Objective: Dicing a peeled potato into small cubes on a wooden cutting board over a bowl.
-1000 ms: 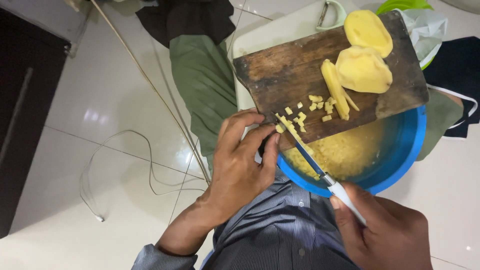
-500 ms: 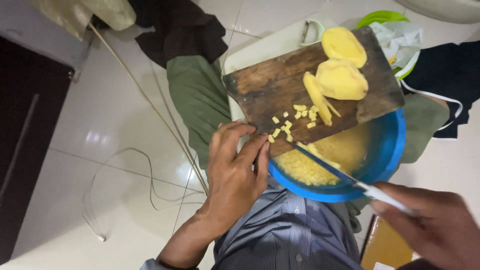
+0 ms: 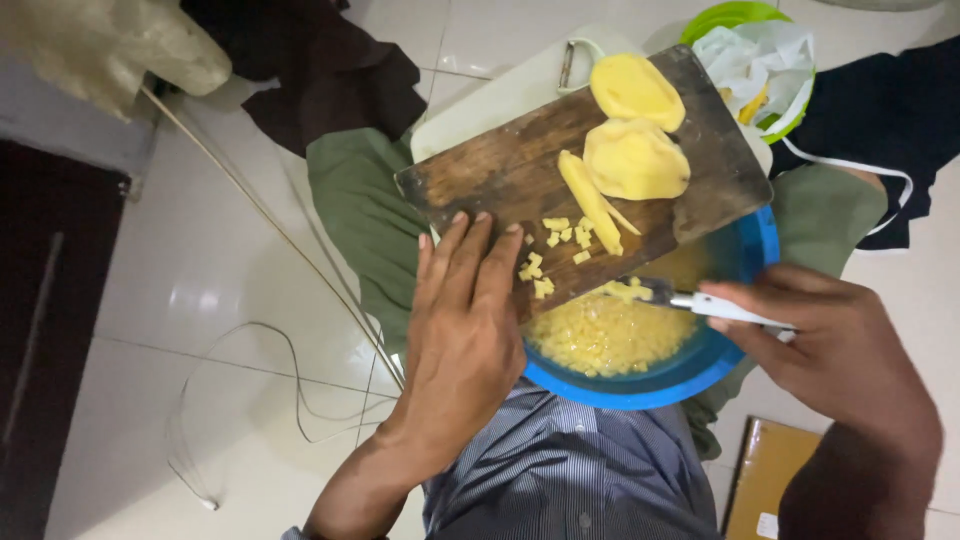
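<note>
Fingers [image 3: 470, 250] of left hand [image 3: 462, 340]: stretched flat and spread, tips pressed on near-left edge of worn dark rectangular wooden cutting board [image 3: 500, 175], gripping nothing, just beside small yellow potato cubes [image 3: 545, 270]. Fingers [image 3: 745, 300] of right hand [image 3: 835, 355]: curled tight around white handle of small knife [image 3: 690, 298], blade held just off near edge of board, a few cubes clinging to it.

Relative to the board:
- Beneath near edge, partly covered: round blue plastic bowl [image 3: 740, 350], smooth-walled, holding a heap of pale yellow diced potato [image 3: 605, 335], wet-looking and lumpy.
- On top, far half: two peeled potato halves [image 3: 635, 125], smooth, rounded, pale yellow, one overlapping the other; just nearer, a long cut strip [image 3: 590, 200] lying slantwise, touching the lower half.
- Under far edge: white plastic board or tray [image 3: 480, 100], smooth, with a metal peeler [image 3: 567, 65] resting on it.
- Beyond far right corner: round green plastic bowl [image 3: 735, 15] holding crumpled white plastic bag [image 3: 765, 65] with yellow scraps inside.
- To left: olive-green trouser leg [image 3: 360, 215], dark cloth [image 3: 320, 65] beyond it, thin stick [image 3: 270, 215] and thin grey cable [image 3: 250, 380] on glossy white tiled floor [image 3: 180, 290].
- Nearer than bowl: striped grey shirt [image 3: 570, 470]; to its right, brown cardboard box [image 3: 765, 480].
</note>
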